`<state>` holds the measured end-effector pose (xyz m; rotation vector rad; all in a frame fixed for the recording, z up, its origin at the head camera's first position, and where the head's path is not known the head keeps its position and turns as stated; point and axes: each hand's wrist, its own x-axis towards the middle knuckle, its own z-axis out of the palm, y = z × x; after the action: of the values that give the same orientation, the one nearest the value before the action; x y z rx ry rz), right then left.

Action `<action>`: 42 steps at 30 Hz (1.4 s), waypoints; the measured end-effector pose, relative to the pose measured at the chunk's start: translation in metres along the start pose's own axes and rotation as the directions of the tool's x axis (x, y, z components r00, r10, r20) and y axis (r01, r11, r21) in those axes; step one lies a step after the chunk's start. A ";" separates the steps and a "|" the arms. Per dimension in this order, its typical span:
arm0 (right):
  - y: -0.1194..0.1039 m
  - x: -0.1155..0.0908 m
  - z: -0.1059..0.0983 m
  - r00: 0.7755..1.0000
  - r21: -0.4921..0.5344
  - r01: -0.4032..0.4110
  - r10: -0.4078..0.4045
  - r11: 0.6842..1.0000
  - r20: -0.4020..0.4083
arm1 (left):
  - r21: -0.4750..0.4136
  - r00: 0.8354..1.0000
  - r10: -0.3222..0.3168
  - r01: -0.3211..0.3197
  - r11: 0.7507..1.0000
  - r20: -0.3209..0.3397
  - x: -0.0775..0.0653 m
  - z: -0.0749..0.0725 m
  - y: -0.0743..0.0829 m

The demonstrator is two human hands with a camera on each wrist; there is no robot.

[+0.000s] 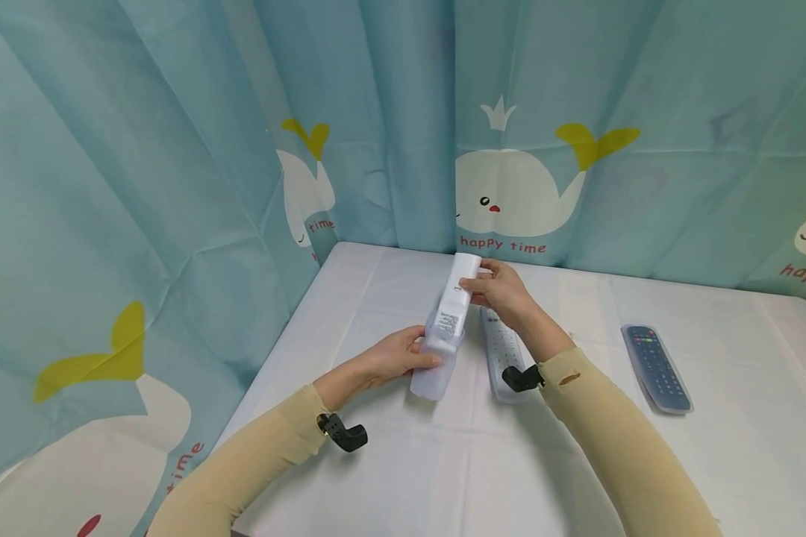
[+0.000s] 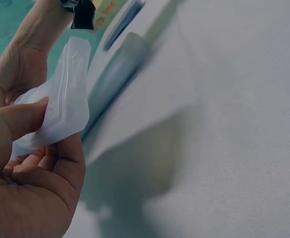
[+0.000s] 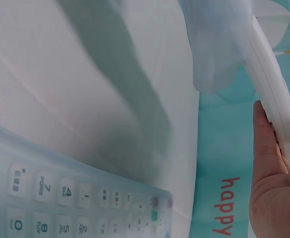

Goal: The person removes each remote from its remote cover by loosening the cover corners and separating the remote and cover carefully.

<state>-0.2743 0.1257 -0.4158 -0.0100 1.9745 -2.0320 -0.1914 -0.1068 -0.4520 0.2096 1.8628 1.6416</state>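
Observation:
A white remote control (image 1: 458,287) is held up over the table, its label side toward the head camera. My right hand (image 1: 504,291) grips its far end between thumb and fingers. The near end sits inside the mouth of a translucent silicone cover (image 1: 433,369). My left hand (image 1: 396,356) pinches that cover, thumb on top and fingers beneath, as the left wrist view shows. In the right wrist view the remote's slim curved edge (image 3: 274,84) leads into the loose cover (image 3: 217,47).
Beneath my right wrist lies a white remote in a clear cover (image 1: 500,347), buttons up. Farther right is a dark remote in a clear cover (image 1: 658,369). A white cloth covers the table (image 1: 389,462). Blue curtains with whales (image 1: 520,190) hang behind and at left.

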 end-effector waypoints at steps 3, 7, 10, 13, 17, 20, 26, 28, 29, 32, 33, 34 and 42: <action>0.000 0.000 0.000 1.000 -0.001 -0.003 0.003 1.000 0.000 | -0.011 1.000 0.004 -0.004 1.000 0.022 -0.001 0.000 -0.001; -0.001 -0.002 0.000 1.000 0.001 0.005 -0.005 1.000 0.008 | -0.028 0.999 0.010 -0.008 1.000 0.052 -0.002 -0.002 -0.001; -0.001 -0.003 0.000 1.000 0.003 0.016 -0.016 1.000 0.019 | -0.038 0.997 0.016 -0.014 0.999 0.073 -0.004 -0.003 0.000; -0.002 -0.004 0.001 0.999 0.007 0.023 -0.023 1.000 0.025 | -0.044 0.995 0.026 -0.022 0.999 0.096 -0.005 -0.003 0.000; -0.003 -0.004 0.002 0.999 0.019 0.026 -0.026 0.999 0.026 | -0.060 0.991 0.041 -0.033 0.998 0.130 -0.006 -0.004 0.001; -0.003 -0.003 0.001 0.999 0.026 0.024 -0.025 0.999 0.027 | -0.064 0.988 0.045 -0.036 0.997 0.149 -0.007 -0.005 0.002; -0.003 -0.001 0.000 1.000 0.018 0.020 -0.021 1.000 0.023 | -0.061 0.984 0.034 -0.024 0.998 0.172 -0.006 -0.006 0.000; -0.002 -0.001 -0.001 1.000 0.016 0.022 -0.023 1.000 0.021 | -0.064 0.983 0.033 -0.022 0.998 0.178 -0.006 -0.006 0.000; -0.001 -0.001 -0.001 1.000 0.017 0.023 -0.024 1.000 0.020 | -0.064 0.983 0.034 -0.022 0.998 0.183 -0.006 -0.007 0.000; 0.000 0.001 -0.001 1.000 0.018 0.022 -0.023 1.000 0.016 | -0.060 0.980 0.032 -0.021 0.998 0.197 -0.006 -0.007 0.000; 0.000 0.001 -0.001 1.000 0.018 0.021 -0.022 1.000 0.013 | -0.056 0.979 0.031 -0.020 0.998 0.201 -0.006 -0.007 0.000; 0.000 0.001 -0.001 1.000 0.022 0.020 -0.020 1.000 0.010 | -0.053 0.979 0.030 -0.019 0.998 0.204 -0.006 -0.008 -0.001; -0.002 -0.002 0.002 1.000 0.050 0.025 -0.025 0.998 -0.012 | 0.005 0.997 0.005 -0.006 1.000 0.080 -0.002 -0.009 -0.003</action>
<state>-0.2723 0.1238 -0.4136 -0.0120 1.9385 -2.1015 -0.1936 -0.1166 -0.4542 0.2785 1.8082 1.6094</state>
